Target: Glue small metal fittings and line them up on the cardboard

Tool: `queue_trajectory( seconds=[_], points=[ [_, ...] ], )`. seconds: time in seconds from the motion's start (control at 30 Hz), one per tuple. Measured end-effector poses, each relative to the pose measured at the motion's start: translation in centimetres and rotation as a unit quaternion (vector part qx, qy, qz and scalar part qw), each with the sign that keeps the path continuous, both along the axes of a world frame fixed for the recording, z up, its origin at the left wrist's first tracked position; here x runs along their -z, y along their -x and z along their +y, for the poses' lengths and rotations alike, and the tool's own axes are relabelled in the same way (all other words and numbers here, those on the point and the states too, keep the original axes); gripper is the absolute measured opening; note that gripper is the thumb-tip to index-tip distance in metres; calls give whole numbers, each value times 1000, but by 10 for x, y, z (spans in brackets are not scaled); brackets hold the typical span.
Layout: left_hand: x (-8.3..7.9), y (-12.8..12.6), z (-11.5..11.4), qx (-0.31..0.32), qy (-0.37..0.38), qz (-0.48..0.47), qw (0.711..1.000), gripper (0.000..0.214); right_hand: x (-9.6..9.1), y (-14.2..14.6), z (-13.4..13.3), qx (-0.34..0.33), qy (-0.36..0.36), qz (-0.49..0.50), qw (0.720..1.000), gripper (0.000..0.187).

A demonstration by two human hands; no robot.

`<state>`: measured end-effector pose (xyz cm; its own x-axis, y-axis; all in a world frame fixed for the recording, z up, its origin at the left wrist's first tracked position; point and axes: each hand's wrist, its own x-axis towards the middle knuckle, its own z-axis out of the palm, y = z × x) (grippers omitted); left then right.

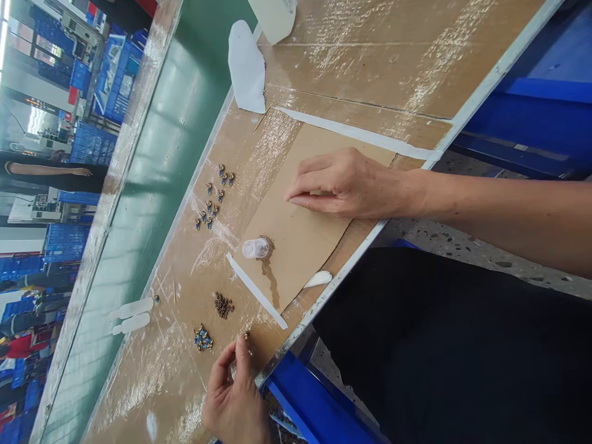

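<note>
My left hand [235, 394] is at the near edge of the worktable, thumb and forefinger pinched at a tiny brass-coloured piece [246, 336]. Just beyond it lie a heap of small blue-and-gold pieces [203, 338] and a heap of small dark brown rings [224, 304]. My right hand [337, 184] is closed over the brown cardboard sheet [314, 240], its fingertips pressed together; anything between them is hidden. A small clear plastic cup [257, 248] rests on the cardboard beside a wet streak. Several blue-and-gold pieces [215, 200] stand spaced out beyond the sheet.
White tape strips [361, 132] border the cardboard. A white paper piece [247, 68] and a pale bottle [275, 18] lie toward the right. Two white plastic strips [132, 316] are at the far edge, before a green belt [152, 135]. Blue bins [314, 394] stand below the table.
</note>
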<state>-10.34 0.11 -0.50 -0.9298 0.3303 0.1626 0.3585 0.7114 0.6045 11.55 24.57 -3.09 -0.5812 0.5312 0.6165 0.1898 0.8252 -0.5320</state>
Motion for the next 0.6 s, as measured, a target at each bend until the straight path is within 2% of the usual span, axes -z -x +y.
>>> queue_trajectory(
  seconds=[0.13,0.27,0.6],
  points=[
    [2,4,-2,-10,34,9,999,38,-2,0,0,-1,6,-9,1000,24],
    [3,8,-3,17,60,40,997,38,-2,0,0,-3,4,-14,1000,25],
    [-11,4,8,29,212,95,972,28,-1,1,0,-1,-13,5,1000,23]
  ],
)
